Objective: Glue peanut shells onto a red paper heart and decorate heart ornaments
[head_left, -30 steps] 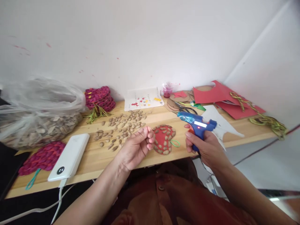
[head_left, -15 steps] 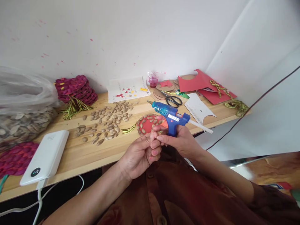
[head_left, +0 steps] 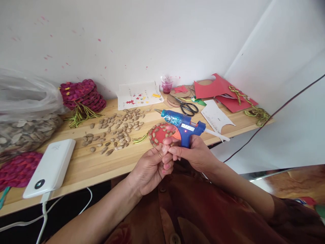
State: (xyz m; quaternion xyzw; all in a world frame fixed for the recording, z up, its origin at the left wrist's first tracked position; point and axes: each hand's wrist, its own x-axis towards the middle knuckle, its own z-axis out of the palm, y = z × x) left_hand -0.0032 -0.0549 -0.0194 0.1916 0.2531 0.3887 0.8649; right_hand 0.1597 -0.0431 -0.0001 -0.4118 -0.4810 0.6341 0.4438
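Note:
My right hand (head_left: 196,154) is closed around the handle of a blue hot glue gun (head_left: 186,134), whose nozzle points left; a white glue stick sticks out of its back and a small red light glows on its side. My left hand (head_left: 156,166) is closed, its fingertips pressed against the right hand's thumb and fingers; anything pinched there is too small to make out. Behind the hands lies a red disc (head_left: 159,134) edged with brown shells, with a green yarn tassel (head_left: 140,139) at its left. Loose brown shells (head_left: 122,135) are scattered left of it.
A plastic bag of shells (head_left: 27,132), a stack of purple discs (head_left: 82,96) and a white power bank (head_left: 50,168) with a cable stand at left. Behind are a sticker sheet (head_left: 139,96), a cup of pink liquid (head_left: 167,87), scissors (head_left: 188,107) and red card (head_left: 209,89).
The glue gun's nozzle has swung a little to the left. Both hands stay pressed together at almost the same spot.

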